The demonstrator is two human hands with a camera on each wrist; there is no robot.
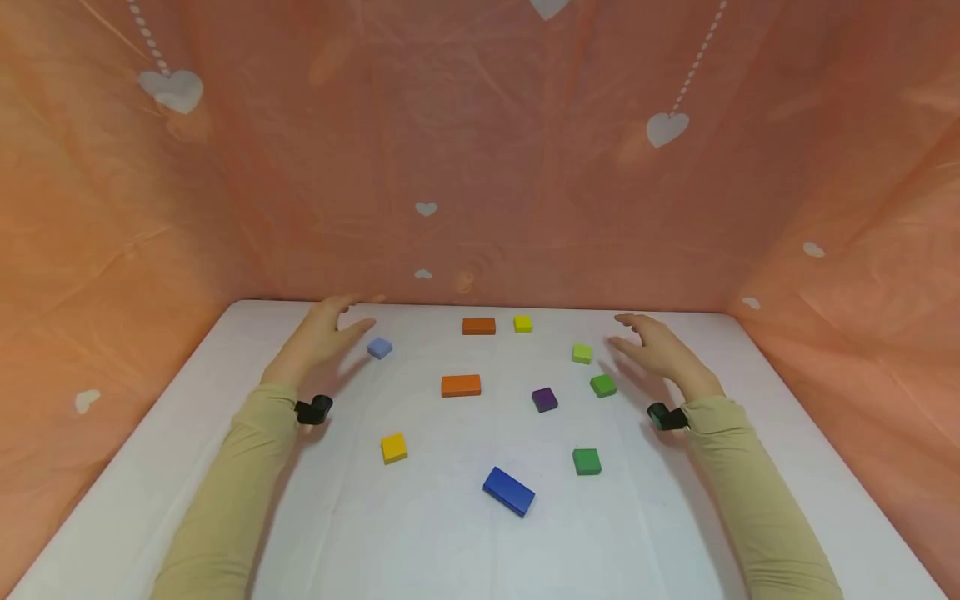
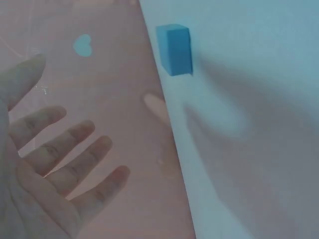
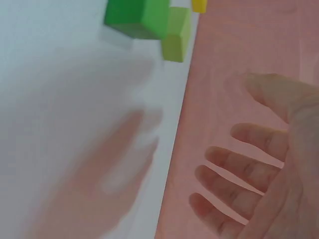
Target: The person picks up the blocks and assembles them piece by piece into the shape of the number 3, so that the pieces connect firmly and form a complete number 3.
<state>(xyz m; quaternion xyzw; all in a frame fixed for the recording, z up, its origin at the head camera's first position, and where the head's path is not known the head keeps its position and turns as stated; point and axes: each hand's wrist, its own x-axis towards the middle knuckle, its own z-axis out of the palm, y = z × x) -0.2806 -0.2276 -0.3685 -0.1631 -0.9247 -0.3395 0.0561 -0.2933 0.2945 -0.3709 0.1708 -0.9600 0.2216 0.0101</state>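
Observation:
My left hand hovers over the far left of the table with fingers spread, holding nothing. Nearest to it is a light blue block, which also shows in the left wrist view as a blue block, apart from the fingers. On the far right my right hand is held above the table, its fingers loosely extended and nothing in them. Close to it lie a lime green block and a green block; the right wrist view shows that green block away from the fingertips.
Between the arms lie two orange blocks, a yellow block, a purple block, an amber block, a darker green block and a long dark blue block. An orange curtain with hearts encloses the white table.

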